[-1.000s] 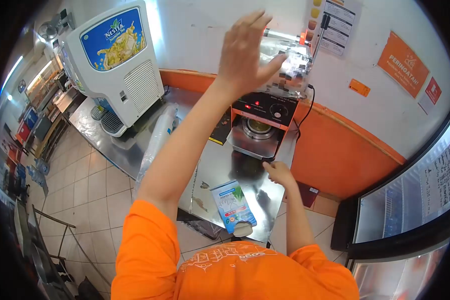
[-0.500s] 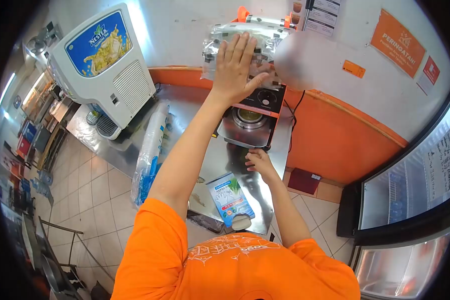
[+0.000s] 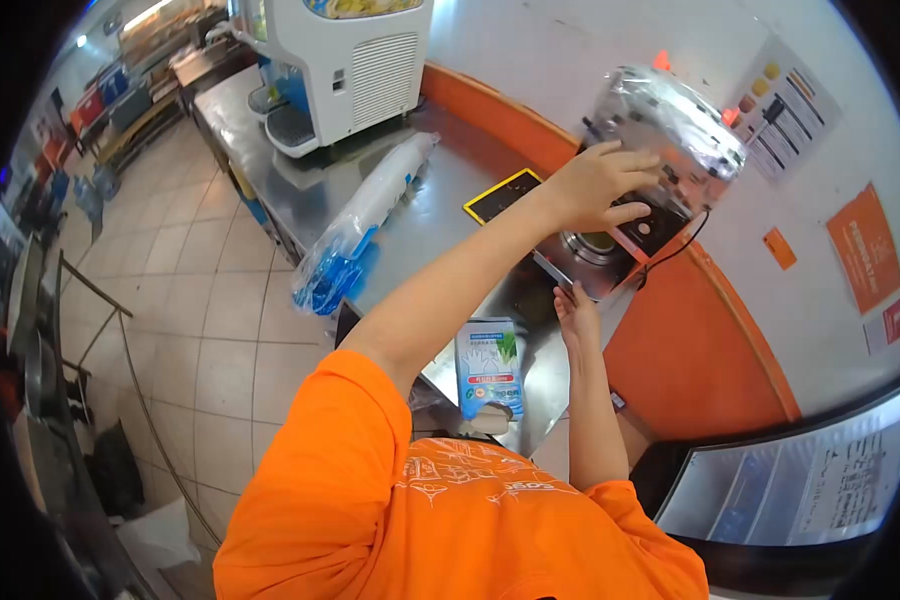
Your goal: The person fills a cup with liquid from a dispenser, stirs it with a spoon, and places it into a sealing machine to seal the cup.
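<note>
A cup sealing machine (image 3: 660, 228) with a roll of clear printed film (image 3: 670, 125) on top stands against the wall. My left hand (image 3: 602, 187) reaches across to the machine's upper front, fingers spread, overlapping the lower part of the film. Lower down, my right hand (image 3: 578, 318) has its fingers stretched up at the front edge of the machine's metal tray (image 3: 592, 282). A round cup holder (image 3: 588, 249) sits in that tray, partly behind my left wrist. Close below my right hand lies a blue-and-white glove box (image 3: 488, 365).
On the steel table (image 3: 460, 150) lies a plastic-wrapped sleeve of cups (image 3: 380, 215), with a yellow-edged dark device (image 3: 503, 196) near the wall. A white drink dispenser (image 3: 375, 85) stands farther left. A black cord (image 3: 682, 250) hangs beside the sealer. Lower right is a glass-front fridge (image 3: 770, 480).
The view has swung so the sealer sits farther right. My left hand has come down from lying flat on the film. My right hand has moved up to the tray's front edge, its fingers straightened.
</note>
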Demonstrator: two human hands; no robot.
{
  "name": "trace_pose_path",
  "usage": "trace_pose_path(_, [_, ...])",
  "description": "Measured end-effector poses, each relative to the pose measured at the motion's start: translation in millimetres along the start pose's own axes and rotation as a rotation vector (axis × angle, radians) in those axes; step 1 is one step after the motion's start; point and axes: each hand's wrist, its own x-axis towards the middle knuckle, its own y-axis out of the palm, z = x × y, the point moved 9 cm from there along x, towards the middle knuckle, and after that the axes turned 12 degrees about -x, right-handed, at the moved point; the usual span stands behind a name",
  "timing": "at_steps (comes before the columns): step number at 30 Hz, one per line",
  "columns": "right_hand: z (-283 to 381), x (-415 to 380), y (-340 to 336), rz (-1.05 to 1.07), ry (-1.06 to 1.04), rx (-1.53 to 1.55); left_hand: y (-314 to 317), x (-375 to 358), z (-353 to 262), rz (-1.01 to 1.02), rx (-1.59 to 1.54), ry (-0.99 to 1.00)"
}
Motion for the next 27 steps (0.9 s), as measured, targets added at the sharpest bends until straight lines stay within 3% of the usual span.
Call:
trace_pose_path(2, [9,-16,2,-0.036,-0.034,-0.038,-20,-20,-8,-0.039,-0.051,-0.071])
trace_pose_path(4, [1,-37,9,-0.034,-0.021,-0.057,-42,-57,10,-0.228,-0.209,-0.34])
trace_pose_path(6, [-9,-47,11,-0.011,-0.02,-0.058,-50,-108,23,-0.517,-0.36,-0.479])
trace_pose_path(8, [-14,-67,18,-0.001,0.001,-0.065,-37,-164,40,-0.654,-0.301,-0.633])
trace_pose_path(14, [-21,-97,16,0.085,0.029,-0.171,2,-226,35,-0.609,-0.243,-0.792])
trace_pose_path(15, [-24,-92,9,0.107,-0.012,-0.242,5,-227,34,-0.59,-0.236,-0.821])
trace_pose_path(16, [-25,-83,-3,0.053,-0.052,-0.526,5,-226,33,-0.571,-0.219,-0.816])
trace_pose_path(19, [19,-62,-19,-0.329,-0.666,-1.156,1,-213,31,-0.542,-0.208,-0.778])
trace_pose_path(20, [17,-43,-23,-0.335,-0.668,-1.148,1,-210,31,-0.525,-0.19,-0.794])
trace_pose_path(22, [-31,22,-37,0.03,-0.294,0.182,3,-202,32,-0.499,-0.161,-0.806])
trace_pose_path(24, [-100,77,-51,0.328,-0.141,0.288,8,-192,36,-0.457,-0.152,-0.806])
trace_pose_path(27, [-108,93,-42,0.311,-0.135,0.228,29,-184,52,-0.317,-0.079,-0.809])
